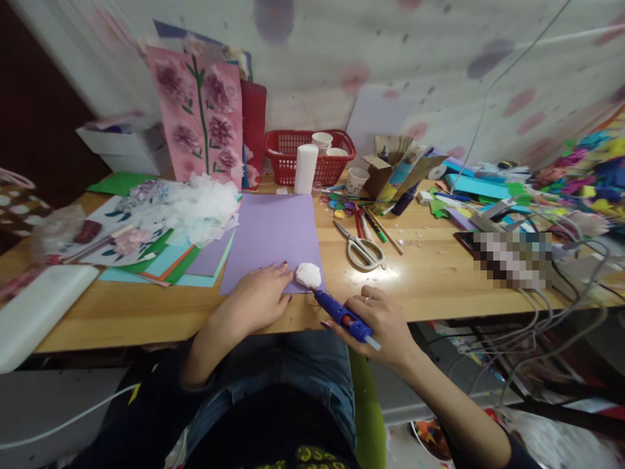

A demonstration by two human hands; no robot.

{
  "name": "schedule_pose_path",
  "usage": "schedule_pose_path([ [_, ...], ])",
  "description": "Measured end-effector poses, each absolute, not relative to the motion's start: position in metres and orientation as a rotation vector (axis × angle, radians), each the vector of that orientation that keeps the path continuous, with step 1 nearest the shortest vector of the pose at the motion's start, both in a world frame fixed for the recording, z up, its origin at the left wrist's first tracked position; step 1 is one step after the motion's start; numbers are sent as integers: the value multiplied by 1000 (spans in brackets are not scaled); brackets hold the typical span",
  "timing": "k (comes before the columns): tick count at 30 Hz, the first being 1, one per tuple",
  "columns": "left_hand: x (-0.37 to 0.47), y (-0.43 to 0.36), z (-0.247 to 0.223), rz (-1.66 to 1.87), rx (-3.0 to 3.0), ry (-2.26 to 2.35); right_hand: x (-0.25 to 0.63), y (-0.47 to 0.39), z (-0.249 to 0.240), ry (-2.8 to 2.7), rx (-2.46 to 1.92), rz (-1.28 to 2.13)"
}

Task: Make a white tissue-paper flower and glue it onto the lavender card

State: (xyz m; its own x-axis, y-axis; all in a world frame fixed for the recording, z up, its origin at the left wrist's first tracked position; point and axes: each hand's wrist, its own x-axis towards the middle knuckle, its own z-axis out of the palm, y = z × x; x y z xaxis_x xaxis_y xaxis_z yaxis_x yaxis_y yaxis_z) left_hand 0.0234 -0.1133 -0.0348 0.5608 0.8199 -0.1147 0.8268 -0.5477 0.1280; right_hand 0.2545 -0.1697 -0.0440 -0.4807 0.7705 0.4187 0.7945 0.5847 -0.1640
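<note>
A purple sheet of paper lies on the wooden table in front of me. My left hand rests on its lower part, fingers stretched out and pressing nothing but paper. Just right of those fingertips, at the sheet's lower right corner, is a small white rounded piece; its material is hard to make out. My right hand is closed around a blue hot glue gun, with a pale glue stick poking out of its back end. The gun's nozzle points at the lower edge of the white piece, touching or very close to it.
Scissors and several pens lie right of the sheet. Behind stand a white roll, a red basket with cups and a cardboard box. White tissue is heaped at left; cables cross the right side.
</note>
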Motion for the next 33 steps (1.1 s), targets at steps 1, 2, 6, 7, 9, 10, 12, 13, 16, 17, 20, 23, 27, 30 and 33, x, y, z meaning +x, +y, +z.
schedule_pose_path([
  [1, 24, -113, -34, -59, 2619, 1396, 255, -170, -44, -2368, -1248, -92],
  [2, 24, -113, -34, -53, 2612, 1395, 256, -170, -45, -2368, -1249, -107],
  [6, 24, -113, -35, -3, 2592, 1387, 260, -171, -48, -2363, -1298, -98],
  [7, 24, -113, -35, 2, 2590, 1385, 261, -171, -48, -2356, -1317, -90],
  [9, 23, -112, -35, -3, 2586, 1384, 262, -171, -47, -2346, -1342, -82],
  [10, 23, -112, -34, -8, 2586, 1382, 263, -171, -46, -2346, -1344, -76],
  [12, 23, -113, -34, -17, 2592, 1380, 262, -171, -44, -2356, -1334, -51],
  [13, 23, -113, -34, -20, 2595, 1379, 262, -170, -43, -2361, -1325, -38],
  [16, 23, -113, -34, -5, 2594, 1383, 262, -170, -44, -2357, -1317, -44],
  [17, 23, -113, -34, 3, 2589, 1387, 262, -170, -44, -2349, -1320, -66],
  [20, 23, -113, -34, 12, 2571, 1396, 264, -169, -45, -2328, -1320, -131],
  [23, 23, -113, -33, 1, 2559, 1399, 267, -168, -45, -2324, -1320, -139],
  [27, 23, -112, -33, -34, 2581, 1397, 269, -166, -44, -2322, -1343, -114],
  [30, 22, -113, -34, -57, 2582, 1389, 269, -165, -45, -2319, -1346, -98],
  [33, 22, -113, -35, -15, 2555, 1397, 269, -165, -46, -2308, -1356, -91],
])
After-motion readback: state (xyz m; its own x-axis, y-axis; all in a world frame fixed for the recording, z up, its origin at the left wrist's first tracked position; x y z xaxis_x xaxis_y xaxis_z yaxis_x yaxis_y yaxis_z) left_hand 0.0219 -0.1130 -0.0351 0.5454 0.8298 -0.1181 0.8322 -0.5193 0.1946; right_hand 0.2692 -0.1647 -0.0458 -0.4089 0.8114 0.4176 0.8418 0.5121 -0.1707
